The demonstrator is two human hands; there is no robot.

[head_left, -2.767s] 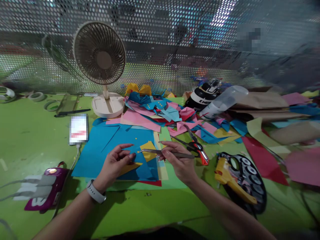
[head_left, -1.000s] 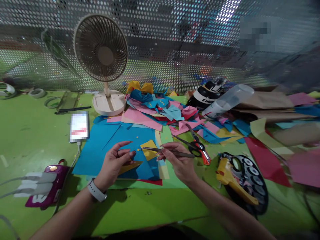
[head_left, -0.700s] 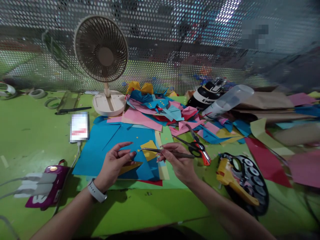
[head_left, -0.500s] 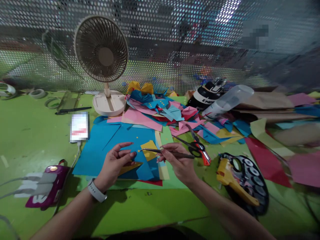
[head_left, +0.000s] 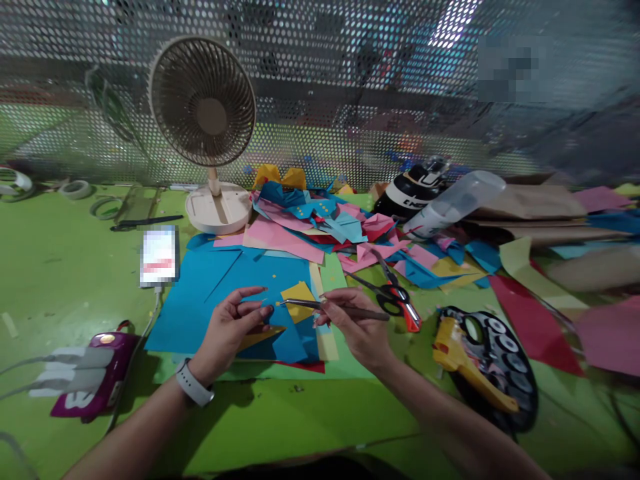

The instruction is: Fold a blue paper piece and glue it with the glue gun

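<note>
tweezers (head_left: 335, 308) gripped in right hand (head_left: 357, 327), long axis near level, tip aimed left toward left hand (head_left: 231, 328). left hand half-curled, fingertips pinching blue paper (head_left: 280, 337); tip just beside them, over yellow piece (head_left: 300, 293). scissors (head_left: 395, 297) lying right of right hand.

Little legible text. Black-and-white round bottle (head_left: 407, 191) lying at the back of the green tabletop (head_left: 60, 267) carries dark lettering on its white band, too blurred to read. Purple power bank (head_left: 95, 383) shows a large white "3", rest hidden. Phone screen (head_left: 159, 256) is pixelated.
</note>
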